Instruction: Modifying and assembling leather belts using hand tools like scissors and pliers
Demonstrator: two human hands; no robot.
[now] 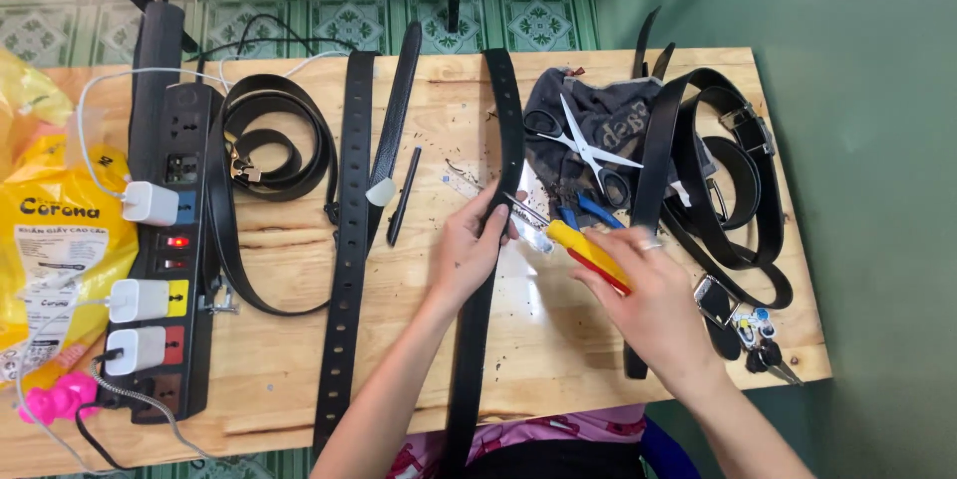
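My left hand (471, 250) grips a long black belt (505, 110) with punched holes that runs from the table's far edge down to its near edge. My right hand (653, 305) is closed on a tool with a yellow and red handle (583, 248). Its metal tip (520, 208) points left and meets the belt just above my left fingers. A ring sits on one right finger.
More black belts (351, 240) lie to the left and in a pile (733, 190) at the right. Scissors (588, 145) and blue-handled pliers (588, 210) rest on a dark cloth. A black power strip (169, 240) with white chargers sits left, a yellow bag (50, 230) beyond it, keys (743, 329) at right.
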